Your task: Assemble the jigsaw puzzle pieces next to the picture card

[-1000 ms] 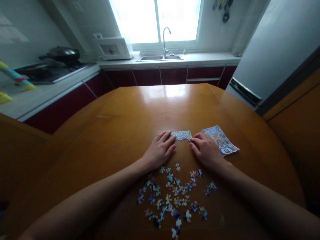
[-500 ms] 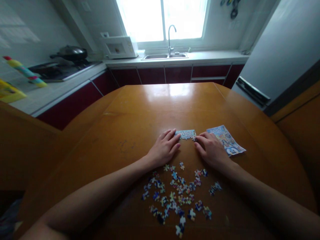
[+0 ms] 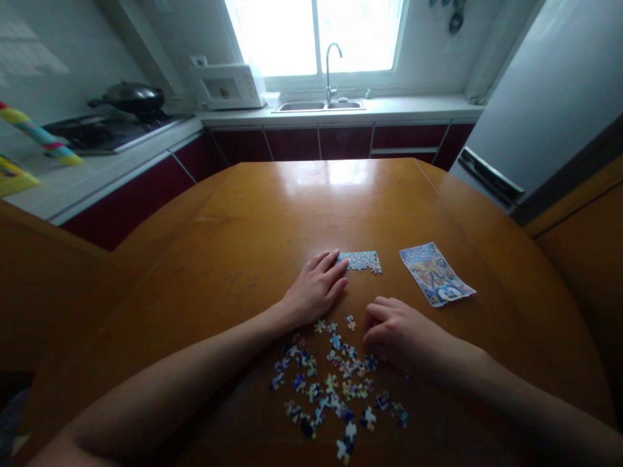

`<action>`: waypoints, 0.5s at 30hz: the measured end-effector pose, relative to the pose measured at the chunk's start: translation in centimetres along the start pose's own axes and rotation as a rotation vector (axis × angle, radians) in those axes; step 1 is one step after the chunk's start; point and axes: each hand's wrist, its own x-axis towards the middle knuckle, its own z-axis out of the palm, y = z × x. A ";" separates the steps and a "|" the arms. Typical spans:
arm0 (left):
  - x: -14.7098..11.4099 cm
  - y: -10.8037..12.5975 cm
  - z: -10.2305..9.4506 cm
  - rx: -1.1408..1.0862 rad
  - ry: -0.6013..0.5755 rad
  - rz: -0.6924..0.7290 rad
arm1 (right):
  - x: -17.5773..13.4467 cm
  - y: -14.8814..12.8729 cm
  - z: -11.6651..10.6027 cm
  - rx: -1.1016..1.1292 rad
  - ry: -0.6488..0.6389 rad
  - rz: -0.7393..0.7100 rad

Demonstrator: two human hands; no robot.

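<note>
A partly joined jigsaw puzzle (image 3: 361, 261) lies on the table, a light blue strip with an uneven lower edge. My left hand (image 3: 318, 285) rests flat at its left end, fingers spread and fingertips touching it. My right hand (image 3: 396, 331) is over the right side of the loose puzzle pieces (image 3: 335, 383), its fingers curled inward and down. Whatever those fingers may hold is hidden beneath the hand. Some pieces under this hand are covered too. To the right of the joined strip lies a printed picture sheet (image 3: 433, 272) with colourful cartoon figures.
The wooden table (image 3: 253, 220) has a glossy top. Beyond it are a counter with a sink (image 3: 318, 106), a faucet (image 3: 328, 74) and a white microwave (image 3: 228, 87). A pan (image 3: 131, 98) sits on the stove at left. A fridge (image 3: 545, 97) stands at right.
My right hand has left the puzzle strip's right end and come back toward me over the loose pieces, uncovering the picture sheet. My left hand stays on the strip. The view has shifted slightly.
</note>
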 end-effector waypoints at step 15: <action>0.0 -0.2 0.1 -0.008 0.008 0.007 | -0.1 -1.7 -0.6 0.023 -0.210 0.005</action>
